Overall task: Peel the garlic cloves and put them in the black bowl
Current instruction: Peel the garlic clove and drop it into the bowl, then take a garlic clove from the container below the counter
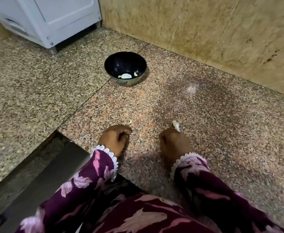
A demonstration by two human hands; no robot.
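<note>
We look down on a speckled stone counter (205,115) where it meets a wall corner. The black bowl (125,68) stands well forward of both hands, apart from the wall, and holds a few pale peeled cloves (135,74) beside a round pale patch on its bottom, which we take for a label or a glint.

The right hand (173,142) is curled, and an unpeeled garlic clove (175,126) shows at its fingertips; we judge it pinched there, though the fingers themselves are turned away from us. The left hand (115,137) is also curled, knuckles up; we cannot tell whether it holds skin, a clove, or nothing. A small pale scrap (130,122) lies on the counter just beyond it.

Risks from here, as we judge them:

- The clove sits at the very tips of the fingers, so a dry, slick skin could let it slip out and skitter across the polished stone.
- The bowl is far from the hands. A tossed clove could strike the rim and bounce out, or nudge the light bowl.
- A steel sink (42,174) opens just beside the left hand, so a dropped clove could roll over its edge.
- Loose skin may cling to a peeled clove and end up in the bowl with it.
- The lace cuffs (107,152) hang near the work and could sweep scraps about.
</note>
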